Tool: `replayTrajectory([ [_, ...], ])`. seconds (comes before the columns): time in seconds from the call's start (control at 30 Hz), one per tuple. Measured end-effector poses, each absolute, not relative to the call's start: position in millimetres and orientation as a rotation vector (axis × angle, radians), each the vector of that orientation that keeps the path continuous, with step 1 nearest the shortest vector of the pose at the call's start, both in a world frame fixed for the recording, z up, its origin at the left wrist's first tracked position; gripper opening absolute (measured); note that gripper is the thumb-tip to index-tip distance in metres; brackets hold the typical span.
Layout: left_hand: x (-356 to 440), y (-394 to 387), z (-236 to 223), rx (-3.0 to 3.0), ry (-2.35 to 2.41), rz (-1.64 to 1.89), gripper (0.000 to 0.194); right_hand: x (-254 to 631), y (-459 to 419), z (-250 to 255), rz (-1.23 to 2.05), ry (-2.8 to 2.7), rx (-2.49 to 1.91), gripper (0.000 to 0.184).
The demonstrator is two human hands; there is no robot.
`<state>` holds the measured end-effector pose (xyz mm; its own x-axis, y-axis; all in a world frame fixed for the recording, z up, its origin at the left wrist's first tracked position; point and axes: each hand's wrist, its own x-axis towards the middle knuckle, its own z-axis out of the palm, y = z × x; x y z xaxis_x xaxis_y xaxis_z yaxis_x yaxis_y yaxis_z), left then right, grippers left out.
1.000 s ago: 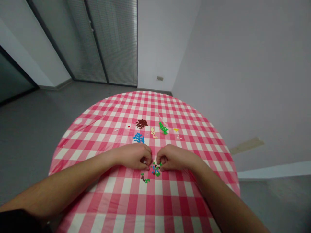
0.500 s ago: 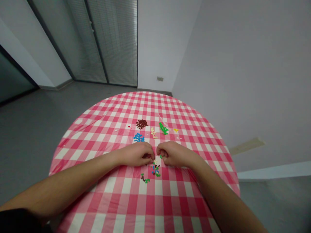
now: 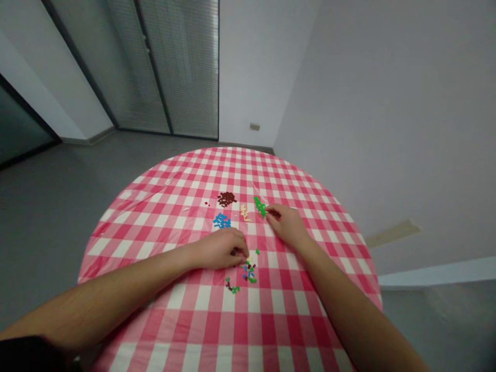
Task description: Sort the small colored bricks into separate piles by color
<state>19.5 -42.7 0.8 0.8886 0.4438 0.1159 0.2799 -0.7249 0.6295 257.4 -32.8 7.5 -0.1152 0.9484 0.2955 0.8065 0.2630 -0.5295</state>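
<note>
My left hand (image 3: 222, 248) rests on the cloth with thumb and forefinger pinched beside a mixed cluster of small coloured pieces (image 3: 249, 272); whatever the pinch holds is too small to make out. Farther up, my right hand (image 3: 287, 224) reaches to the heap of green pieces (image 3: 259, 205), its thumb and fingertips drawn together at the near edge. A single green piece (image 3: 257, 251) lies between the hands. Blue pieces (image 3: 222, 220) are heaped just beyond my left hand, and cream pieces (image 3: 244, 212) lie left of the green heap.
Dark brown pieces (image 3: 227, 198) are heaped beyond the blue ones, with tiny red pieces (image 3: 206, 203) to their left. Brown and green pieces (image 3: 233, 287) lie nearer me. A red-and-white checked cloth (image 3: 194, 330) covers the round table. A wall (image 3: 387, 129) stands at the right.
My right hand has moved away from the mixed cluster, up and right to the green heap, uncovering the single green piece. My left hand has barely moved.
</note>
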Motion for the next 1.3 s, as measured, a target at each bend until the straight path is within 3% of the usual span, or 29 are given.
replayTrajectory([
  [0.1, 19.5, -42.9, 0.6, 2.426, 0.509, 0.343, 0.014, 260.2, -34.1, 11.1, 0.365, -2.008, -1.556, 0.02],
  [0.27, 19.8, -43.0, 1.4, 2.43, 0.504, 0.328, 0.014, 254.0, -49.8, 29.5, 0.867, -2.329, -1.442, 0.017],
  [0.37, 20.3, -43.3, 2.5, 2.424, 0.502, 0.323, 0.015, 247.0, -56.4, 35.0, 0.96, -2.485, -1.415, 0.023],
  [0.47, 20.7, -43.4, 3.1, 2.418, 0.5, 0.319, 0.014, 242.7, -58.2, 34.6, 0.918, -2.58, -1.407, 0.017],
  [0.67, 20.5, -43.5, 1.1, 2.412, 0.501, 0.324, 0.014, 238.4, -59.7, 29.0, 0.824, -2.635, -1.392, 0.022],
  [0.8, 19.4, -45.0, 4.0, 2.439, 0.53, 0.317, 0.016, 238.1, -54.9, 27.6, 0.552, -2.513, -1.492, 0.018],
  [0.93, 17.4, -45.9, 8.2, 2.516, 0.467, 0.29, 0.034, 249.5, -39.2, 17.5, 0.232, -2.193, -1.593, 0.018],
  [1.07, 17.4, -46.1, 6.5, 2.478, 0.391, 0.305, 0.022, 259.4, -29.3, 9.2, 0.156, -2.056, -1.652, 0.023],
  [1.17, 18.5, -46.2, 5.7, 2.413, 0.405, 0.316, 0.016, 258.2, -34.9, 15.8, 0.33, -2.133, -1.558, 0.023],
  [1.3, 17.5, -45.6, 12.7, 2.414, 0.492, 0.269, 0.017, 250.0, -49.9, 28.0, 0.94, -2.459, -1.312, 0.019],
])
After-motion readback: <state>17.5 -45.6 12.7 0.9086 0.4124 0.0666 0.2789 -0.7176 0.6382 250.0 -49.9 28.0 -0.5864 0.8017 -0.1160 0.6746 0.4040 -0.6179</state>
